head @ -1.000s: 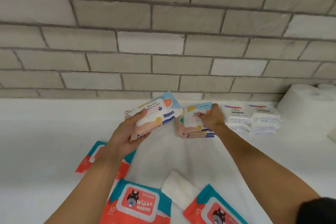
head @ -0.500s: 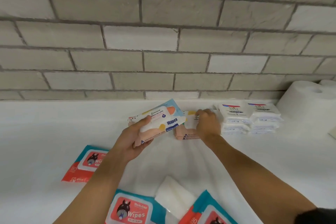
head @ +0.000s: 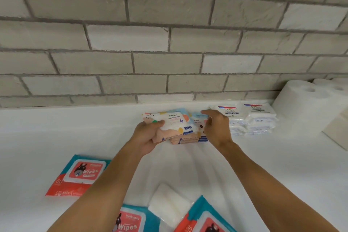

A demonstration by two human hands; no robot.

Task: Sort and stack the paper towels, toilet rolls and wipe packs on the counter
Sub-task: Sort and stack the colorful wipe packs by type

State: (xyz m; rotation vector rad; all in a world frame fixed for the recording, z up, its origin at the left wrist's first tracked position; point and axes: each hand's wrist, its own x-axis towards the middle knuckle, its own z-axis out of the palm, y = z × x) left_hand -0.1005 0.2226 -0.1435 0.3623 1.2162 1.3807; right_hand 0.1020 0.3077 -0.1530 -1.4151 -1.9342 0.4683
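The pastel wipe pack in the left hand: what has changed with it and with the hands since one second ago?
The left hand, still gripping the pastel wipe pack, carried it right, so it now overlaps the stack of matching packs. The right hand shifted from the stack's top to hold its right end. The Dove packs, paper towel rolls and red-and-teal Wipes packs did not move.
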